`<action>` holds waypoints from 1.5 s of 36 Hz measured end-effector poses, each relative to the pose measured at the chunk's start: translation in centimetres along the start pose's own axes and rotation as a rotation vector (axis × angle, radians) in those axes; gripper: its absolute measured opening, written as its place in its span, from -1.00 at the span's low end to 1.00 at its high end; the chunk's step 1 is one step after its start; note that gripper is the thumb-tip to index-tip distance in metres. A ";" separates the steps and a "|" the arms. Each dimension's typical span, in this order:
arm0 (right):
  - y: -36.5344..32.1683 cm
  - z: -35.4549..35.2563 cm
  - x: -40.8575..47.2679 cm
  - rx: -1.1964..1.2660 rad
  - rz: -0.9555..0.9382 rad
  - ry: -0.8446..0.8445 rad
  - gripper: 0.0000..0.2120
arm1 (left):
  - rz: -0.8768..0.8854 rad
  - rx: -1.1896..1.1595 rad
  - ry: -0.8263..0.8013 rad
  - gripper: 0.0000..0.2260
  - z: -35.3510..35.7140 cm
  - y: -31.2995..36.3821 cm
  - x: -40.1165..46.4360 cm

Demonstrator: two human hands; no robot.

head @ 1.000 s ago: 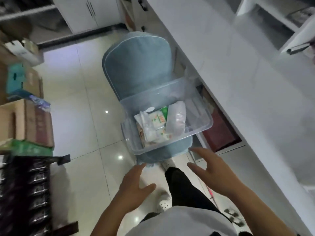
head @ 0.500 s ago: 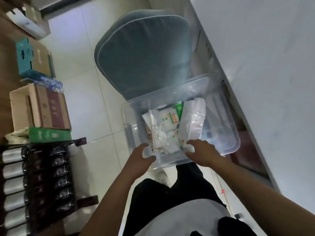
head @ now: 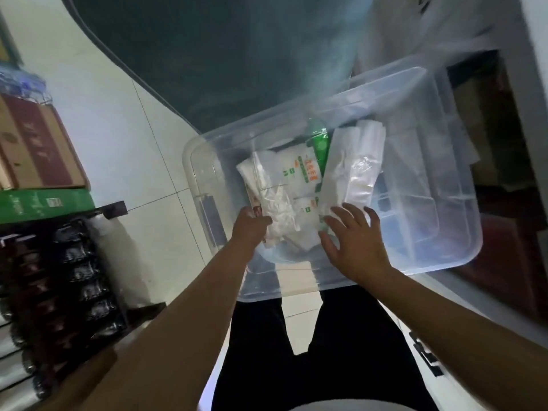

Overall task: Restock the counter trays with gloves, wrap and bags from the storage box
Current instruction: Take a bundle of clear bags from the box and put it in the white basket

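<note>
The left hand (head: 250,225) reaches into the clear storage box (head: 444,256) with its fingers curled around the near end of a crinkly clear packet (head: 275,203); how firmly it grips cannot be told. The right hand (head: 354,241) lies just beside it, fingers spread apart and flat, fingertips touching the near end of a long white packet (head: 353,170). Between the two hands sits a white bag (head: 299,173) printed in green and orange; the writing is too blurred to read. Beyond the right hand's fingertips a green packet (head: 320,143) shows from under the white ones, its print also unreadable. To the right of the right hand the box floor is bare clear plastic with moulded ribs. The box rests on a grey-blue cushioned chair (head: 222,54), whose back rises beyond the hands. Under both forearms are dark trousers (head: 326,351) and pale floor tiles (head: 118,120). Far left of the left hand stand a brown and red carton (head: 38,143), a green box (head: 44,203) below it, and dark shrink-wrapped bottles (head: 59,277); their labels cannot be read.
</note>
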State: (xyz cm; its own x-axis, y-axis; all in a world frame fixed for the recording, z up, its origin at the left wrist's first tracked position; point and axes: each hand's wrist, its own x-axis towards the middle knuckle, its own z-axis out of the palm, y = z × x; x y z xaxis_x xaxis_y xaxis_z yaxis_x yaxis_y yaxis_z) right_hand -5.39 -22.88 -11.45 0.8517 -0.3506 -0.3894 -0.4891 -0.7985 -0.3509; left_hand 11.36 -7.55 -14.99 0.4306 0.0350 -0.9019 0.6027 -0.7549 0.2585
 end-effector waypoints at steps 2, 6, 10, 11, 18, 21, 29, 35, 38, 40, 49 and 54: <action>-0.2 0.2 0.1 0.035 0.019 0.042 -0.69 | 0.014 0.014 0.025 -0.42 0.1 0.5 1.5; -0.8 0.5 0.6 0.103 0.041 0.061 -0.70 | -0.050 -0.022 0.042 -0.42 1.1 1.5 4.5; -1.2 0.5 0.8 0.238 0.130 0.039 -0.73 | -0.082 0.006 0.157 -0.51 2.5 1.9 6.0; -1.3 0.5 0.9 0.278 0.165 0.036 -0.73 | -0.075 0.018 0.183 -0.52 2.8 1.8 6.1; -2.6 0.0 1.4 0.450 0.339 0.067 -0.73 | -0.104 0.009 0.210 -0.51 5.3 0.5 5.0; -3.2 0.0 2.3 0.513 0.414 0.047 -0.73 | -0.105 -0.052 0.211 -0.54 6.0 -0.3 4.8; -3.0 0.5 5.8 0.689 0.640 -0.055 -0.69 | -0.047 -0.096 0.217 -0.78 5.9 -0.9 4.0; -3.3 -0.7 7.4 1.025 0.803 -0.187 -0.54 | 0.161 -0.002 0.129 -0.88 3.9 0.0 0.5; -4.1 -1.9 7.8 1.108 0.821 -0.261 -0.44 | 0.298 0.083 0.097 -0.84 2.6 -0.1 -2.4; -4.8 -2.7 7.7 1.102 0.835 -0.241 -0.36 | 0.462 0.198 0.116 -0.84 1.8 -0.2 -4.5; -5.2 -4.0 3.8 1.078 1.004 0.073 -0.60 | 1.069 0.562 0.124 -0.87 1.2 -1.3 -10.4; -4.3 -4.3 0.9 1.094 0.989 0.155 -0.76 | 0.964 0.420 -0.194 -0.88 0.9 -1.2 -11.9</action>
State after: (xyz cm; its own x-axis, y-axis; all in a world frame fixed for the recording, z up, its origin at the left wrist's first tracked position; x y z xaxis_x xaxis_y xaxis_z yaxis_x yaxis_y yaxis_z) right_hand -1.75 -21.86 -6.67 0.0733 -0.6229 -0.7789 -0.7034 0.5214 -0.4831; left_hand 4.94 -7.66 -4.82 0.4653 -0.7738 -0.4297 -0.2309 -0.5748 0.7851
